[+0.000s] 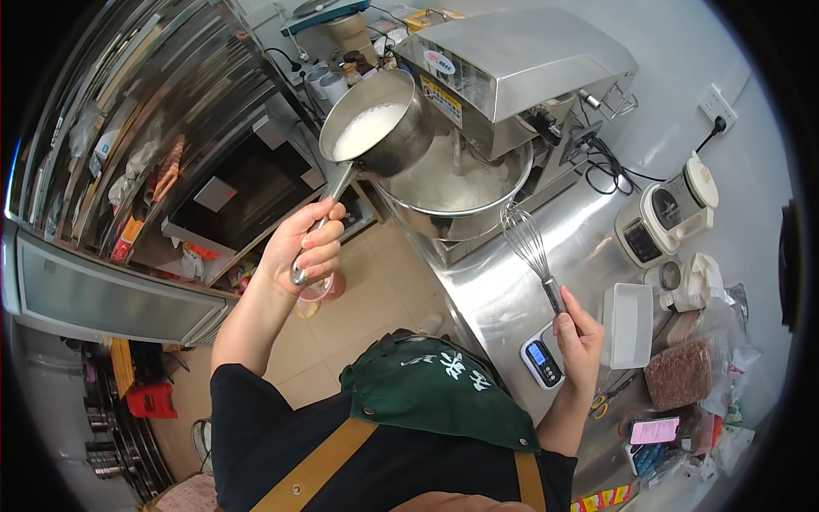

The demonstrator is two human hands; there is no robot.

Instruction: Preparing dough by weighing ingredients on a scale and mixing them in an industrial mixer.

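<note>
My left hand (pixel 305 249) grips the long handle of a steel saucepan (pixel 401 136) holding white liquid (pixel 363 128). The pan is raised at the rim of a large steel mixer bowl (pixel 452 224), beneath the mixer's boxy head (pixel 520 64). My right hand (pixel 578 341) is closed on the handle of a balloon whisk (pixel 533 247), its wires pointing up beside the bowl. Under that hand, a small digital scale (pixel 537 363) lies on the steel counter (pixel 482 290).
Right: white tray (pixel 624 328), cream appliance (pixel 648 226), bags (pixel 678 375), scissors (pixel 604 401), phone (pixel 653 431), cables (pixel 610 171). Left: tray rack (pixel 102 111), dark oven (pixel 247 179). Jars (pixel 333 85) stand behind the mixer; a red plastic item (pixel 149 401) is lower left.
</note>
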